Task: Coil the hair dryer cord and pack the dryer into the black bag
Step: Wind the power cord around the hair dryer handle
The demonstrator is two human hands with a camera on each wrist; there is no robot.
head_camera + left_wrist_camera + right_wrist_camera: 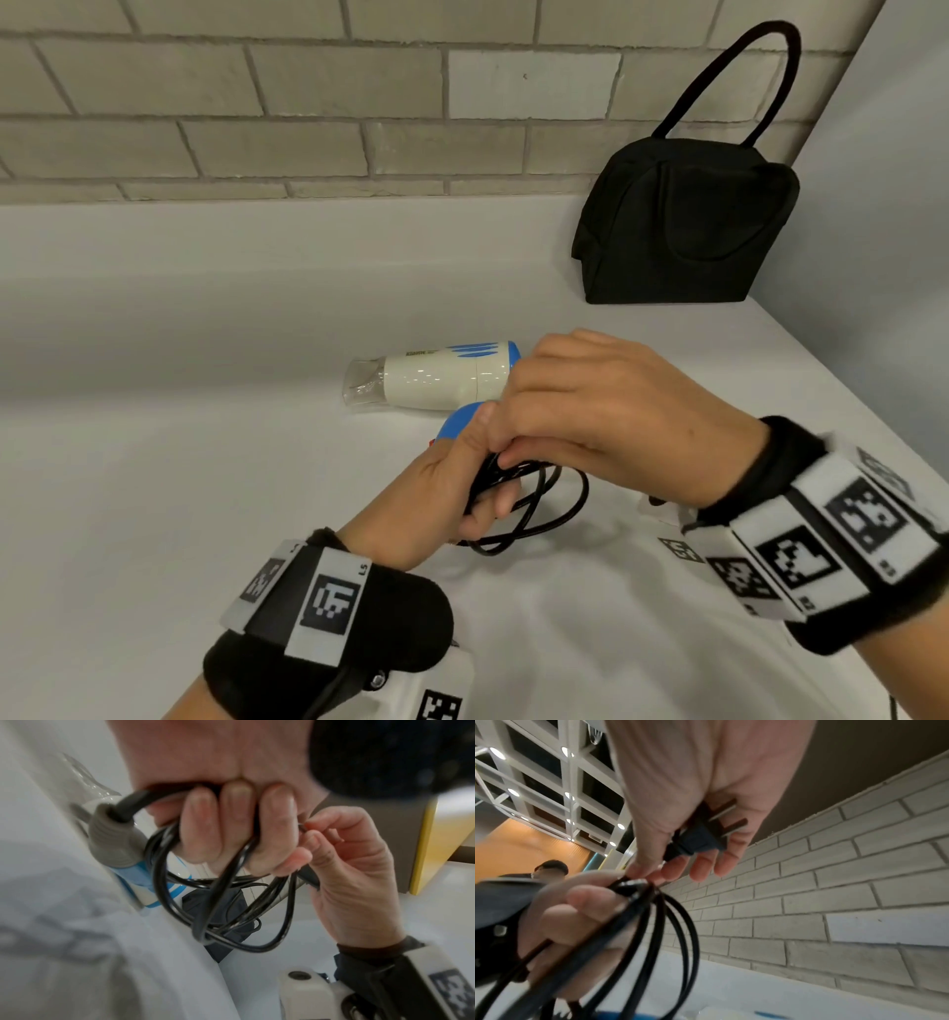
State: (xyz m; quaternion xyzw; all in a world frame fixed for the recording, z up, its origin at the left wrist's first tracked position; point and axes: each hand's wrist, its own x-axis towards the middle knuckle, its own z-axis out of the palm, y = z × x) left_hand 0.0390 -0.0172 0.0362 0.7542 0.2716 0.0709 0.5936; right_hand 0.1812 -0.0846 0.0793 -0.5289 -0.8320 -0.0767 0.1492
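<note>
Head view: cream and blue plastic hair dryer (441,377) lies on white table (205,462).
Left hand (452,493): my fingers curl round looped black cord (534,506).
Right hand (601,411): I pinch cord (two-pin black plug (700,839) in palm).
Black fabric bag (688,226): upright, far right corner.

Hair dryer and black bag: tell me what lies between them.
Nothing: the head view shows bare white tabletop between the hair dryer and black bag.

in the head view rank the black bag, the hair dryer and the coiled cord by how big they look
Largest to smallest:
1. black bag, even though it stands farthest back
2. hair dryer, partly behind the hands
3. coiled cord, partly hidden in the left hand, so its rank is less sure
</note>
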